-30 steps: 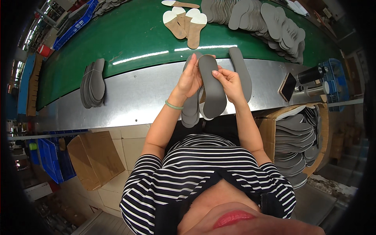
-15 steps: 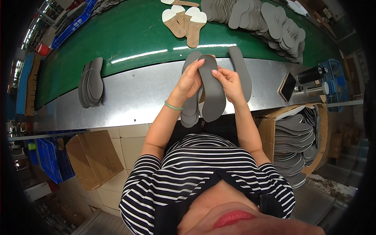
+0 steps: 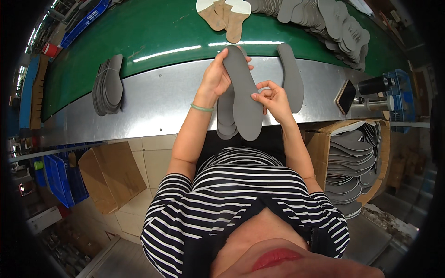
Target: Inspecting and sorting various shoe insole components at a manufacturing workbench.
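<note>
A grey insole [image 3: 245, 104] is tilted up in front of me above the front of the metal tabletop. My left hand [image 3: 217, 78] is closed on its narrow end, thumb on the near side and fingertips showing past the far edge. At its right edge, about halfway down, my right hand [image 3: 273, 101] pinches with thumb and forefinger, the other fingers loosely curled. Partly hidden behind it, a small pile of grey insoles [image 3: 225, 116] lies at the table's front edge. Right of my hands, another grey insole [image 3: 292, 81] rests across the metal and green surfaces.
A bundle of insoles [image 3: 109, 85] stands on the metal strip [image 3: 153, 102] at left. Brown pieces with white ends [image 3: 235, 28] and rows of grey insoles [image 3: 340, 32] lie on the green surface. At right are a phone [image 3: 345, 97] and a cardboard box [image 3: 316, 143] of insoles.
The insole has tilted, its narrow end moving left. My left hand now wraps further around that end. My right hand has slid lower along the right edge. The whole view has shifted slightly.
</note>
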Available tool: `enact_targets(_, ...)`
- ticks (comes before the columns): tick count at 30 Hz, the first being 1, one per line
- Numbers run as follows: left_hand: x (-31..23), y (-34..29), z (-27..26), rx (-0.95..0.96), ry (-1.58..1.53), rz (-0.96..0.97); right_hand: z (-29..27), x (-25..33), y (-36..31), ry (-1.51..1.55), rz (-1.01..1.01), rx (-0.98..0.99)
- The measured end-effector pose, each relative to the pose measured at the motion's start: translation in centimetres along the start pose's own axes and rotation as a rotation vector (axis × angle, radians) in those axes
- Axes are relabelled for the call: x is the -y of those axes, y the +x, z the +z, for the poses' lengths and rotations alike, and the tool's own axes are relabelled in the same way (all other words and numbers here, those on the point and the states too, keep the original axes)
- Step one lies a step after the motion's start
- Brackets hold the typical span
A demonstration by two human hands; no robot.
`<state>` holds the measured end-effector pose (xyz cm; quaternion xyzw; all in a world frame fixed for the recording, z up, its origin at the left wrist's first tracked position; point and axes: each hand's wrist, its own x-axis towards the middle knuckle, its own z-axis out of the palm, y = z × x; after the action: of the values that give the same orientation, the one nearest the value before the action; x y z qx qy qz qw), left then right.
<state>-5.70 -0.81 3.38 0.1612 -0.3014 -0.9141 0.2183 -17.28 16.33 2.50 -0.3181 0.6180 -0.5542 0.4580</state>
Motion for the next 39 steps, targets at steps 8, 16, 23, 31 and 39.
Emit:
enact_targets(8,-0.7,0.1,-0.2,0.024,-0.016,0.033,0.6,-1.5,0.4,0.038,0.002,-0.150)
enact_targets(16,-0.5,0.0,-1.1,0.023,-0.003,0.054,0.4,-2.1,1.0,0.029,0.009,-0.118)
enact_targets(23,-0.6,0.5,-0.7,0.079,-0.017,0.050,0.1,-2.4,1.2,0.092,0.017,-0.096)
enact_targets(31,-0.3,-1.2,2.2,-0.154,0.389,0.309,0.8,-1.8,0.3,0.057,0.000,-0.107)
enact_targets(39,-4.6,-0.9,0.9,-0.363,0.707,0.542,0.1,2.0,-1.0,-0.384,-0.111,-0.195)
